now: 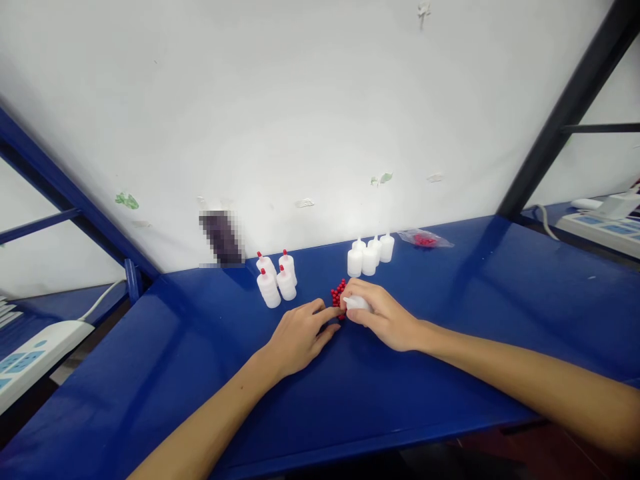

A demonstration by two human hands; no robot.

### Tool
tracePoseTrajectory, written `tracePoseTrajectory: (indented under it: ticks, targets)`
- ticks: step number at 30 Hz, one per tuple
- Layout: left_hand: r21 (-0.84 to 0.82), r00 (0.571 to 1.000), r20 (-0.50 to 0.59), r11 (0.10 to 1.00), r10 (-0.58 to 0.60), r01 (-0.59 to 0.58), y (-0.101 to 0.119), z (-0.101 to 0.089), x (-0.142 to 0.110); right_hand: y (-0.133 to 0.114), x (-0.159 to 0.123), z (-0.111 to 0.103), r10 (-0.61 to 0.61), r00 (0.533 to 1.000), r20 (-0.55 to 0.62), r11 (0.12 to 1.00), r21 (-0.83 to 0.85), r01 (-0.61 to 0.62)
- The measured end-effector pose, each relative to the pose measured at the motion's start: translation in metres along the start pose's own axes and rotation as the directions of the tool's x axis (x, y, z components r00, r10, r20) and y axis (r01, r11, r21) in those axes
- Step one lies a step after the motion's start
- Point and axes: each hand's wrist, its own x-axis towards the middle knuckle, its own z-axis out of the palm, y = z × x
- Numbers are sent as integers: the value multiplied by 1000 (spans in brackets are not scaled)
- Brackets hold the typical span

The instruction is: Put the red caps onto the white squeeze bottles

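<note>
A small white squeeze bottle (357, 304), lying on its side with its bare nozzle toward the left, is in the closed fingers of my right hand (385, 313). Right beside it, my left hand (300, 333) reaches low over the table with index finger and thumb stretched out and a gap between them. Its index fingertip is at a pile of small red caps (338, 294), partly hidden by both hands. To the left stand several white bottles (269, 291) with red caps on their nozzles. Behind my right hand is a group of uncapped white bottles (369, 259).
A clear plastic bag (425, 239) with red caps lies at the back right of the blue table (475, 287). A blurred dark object (223, 237) leans at the wall. Power strips (30, 360) sit beyond the left and right sides.
</note>
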Motion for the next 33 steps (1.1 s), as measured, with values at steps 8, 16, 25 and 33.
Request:
tracePoseTrajectory:
  ticks: [8,16,25,33]
  targets:
    - [-86,1000,6,996,-4,5,-1,2,0,-1,-2,-5,94,995,45,941,-330,-74]
    - [-136,1000,25,991,-7,10,8,-5,-1,-5,-2,-13,175,971,162,779,-626,-36]
    - [-164,981,75,972,180,-166,36,-3,0,-7,4,-32,212,946,244,706,-708,24]
    - [-281,974,-63,933,216,-225,32,10,3,-5,2,-26,187,952,243,743,-669,25]
